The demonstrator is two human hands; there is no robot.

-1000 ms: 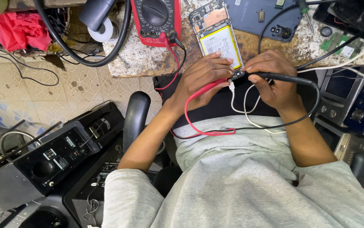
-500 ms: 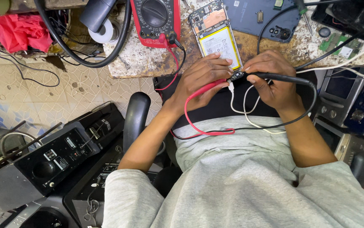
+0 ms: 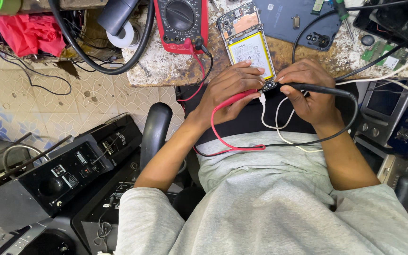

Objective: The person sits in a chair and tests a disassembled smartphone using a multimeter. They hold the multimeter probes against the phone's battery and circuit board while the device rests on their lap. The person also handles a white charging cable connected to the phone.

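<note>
At the near edge of the bench we see the left hand (image 3: 230,92) pinching a red probe (image 3: 236,98) and the right hand (image 3: 308,92) closed on a black probe (image 3: 318,88), tips meeting on a small circuit board (image 3: 269,87). Just beyond lies an opened phone (image 3: 246,40) with a yellow-labelled battery; farther left, a red multimeter (image 3: 181,23).

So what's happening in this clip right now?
A person seated at a worn workbench is probing a small circuit board held between both hands. The left hand holds a red probe; the right hand holds a black probe, both tips meeting at the board. The leads run to a red multimeter on the bench. Just beyond the hands lies an opened phone with its battery showing, its dark blue back cover beside it.
</note>
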